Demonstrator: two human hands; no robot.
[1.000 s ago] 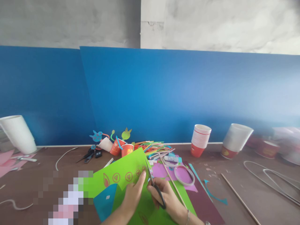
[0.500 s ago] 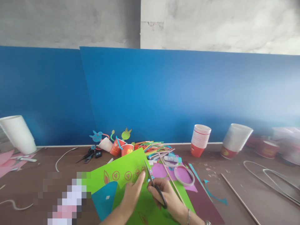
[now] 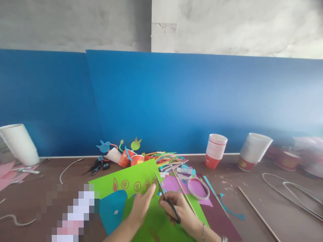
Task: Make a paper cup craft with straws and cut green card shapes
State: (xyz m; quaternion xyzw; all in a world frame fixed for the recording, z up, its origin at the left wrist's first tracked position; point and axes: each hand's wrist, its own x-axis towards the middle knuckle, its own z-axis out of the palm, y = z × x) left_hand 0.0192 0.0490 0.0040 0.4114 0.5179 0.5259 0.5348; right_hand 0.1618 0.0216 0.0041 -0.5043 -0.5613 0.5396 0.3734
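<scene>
The right hand (image 3: 180, 210) has its fingers threaded through the black handles of the scissors (image 3: 166, 198), the blades a little apart and pointing away toward the far edge of the green sheet (image 3: 131, 179). The left hand (image 3: 142, 206) pins that sheet from the near side, thumb and fingers pressed flat against it just beside the blades, right by a row of small orange drawings (image 3: 131, 185). The sheet lies at the near middle of the counter (image 3: 252, 208), overlapping a teal piece (image 3: 112, 210) on its left and purple paper (image 3: 174, 184) on its right. The risk here looks plain: the left fingertips sit so close to the cutting line that a quick snip could nick them, and since the sheet is lifted and only held at one spot, it could buckle and send the cut through one of the drawings. The blade tips are small in this view, so I cannot say for sure whether they already bite the paper. A tape ring (image 3: 198, 189) and a thin stick (image 3: 185, 196) lie just right of the scissor hand; an elbow swing could drag them. Farther off stand a cup stack (image 3: 215, 151) and a heap of straws (image 3: 168, 158).
</scene>
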